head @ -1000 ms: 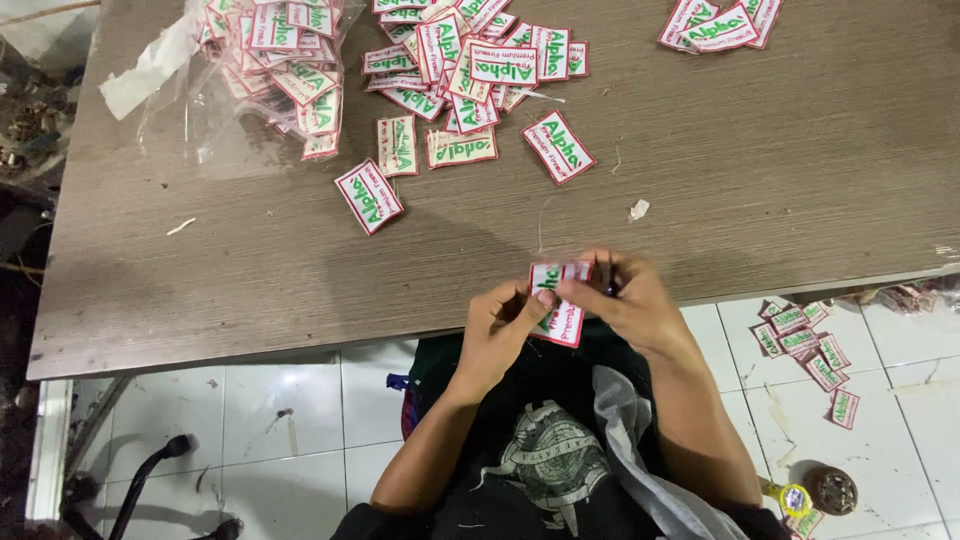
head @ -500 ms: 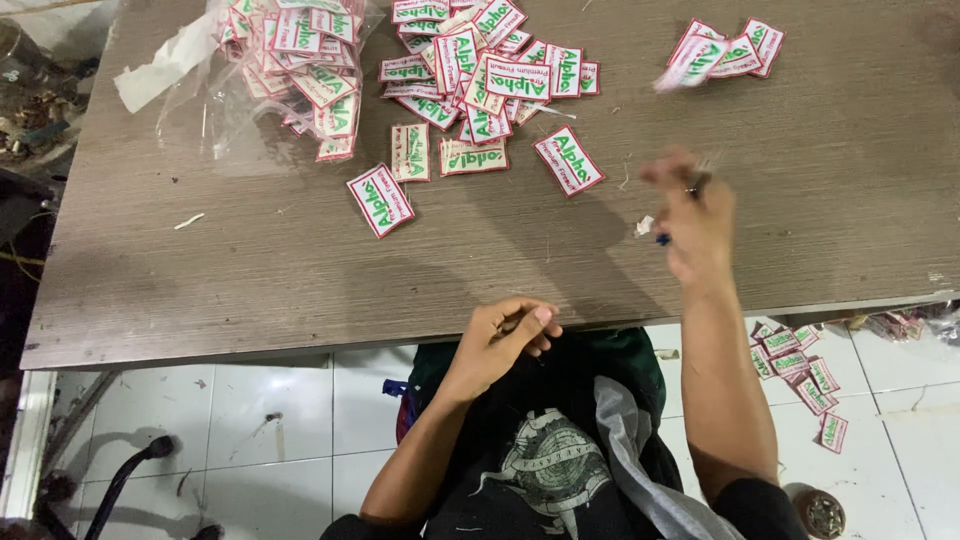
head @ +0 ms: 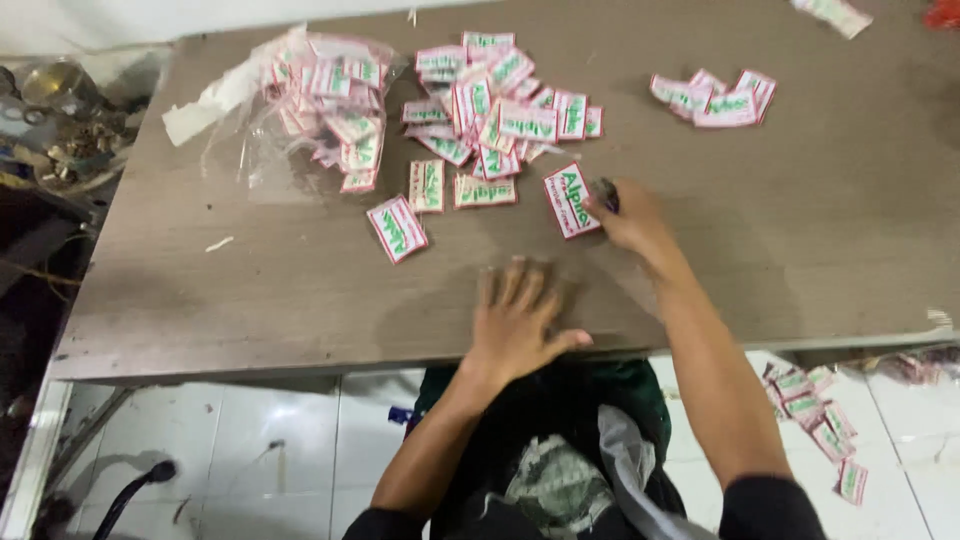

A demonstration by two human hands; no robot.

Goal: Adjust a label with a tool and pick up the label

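Right hand [head: 628, 215] reaches out over the table [head: 800, 270], fingers curled around a small dark object [head: 606, 192] that is too blurred to identify. Fingertips touch the near right edge of one sachet [head: 570, 200], a small red-bordered white packet with green print, lying flat. Its long axis runs away from the person, tilted slightly, far end leaning left.

Left hand [head: 520, 325] lies flat on the table, palm down, fingers spread and pointing away, holding nothing. It sits near the table's front edge, down-left of the right hand, apart from it.

Left of the touched sachet: another single sachet [head: 397, 227], angled, and two more just beyond it. Further out from the right hand, up-left, a loose heap of sachets [head: 500, 110], overlapping at mixed angles. Left of that heap, a clear plastic bag [head: 300, 100] with more sachets inside. Up-right of the right hand, a small cluster of sachets [head: 715, 100], well apart.

Below the table edge, right of the right forearm, spilled sachets on the floor [head: 815, 425], on white tiles.
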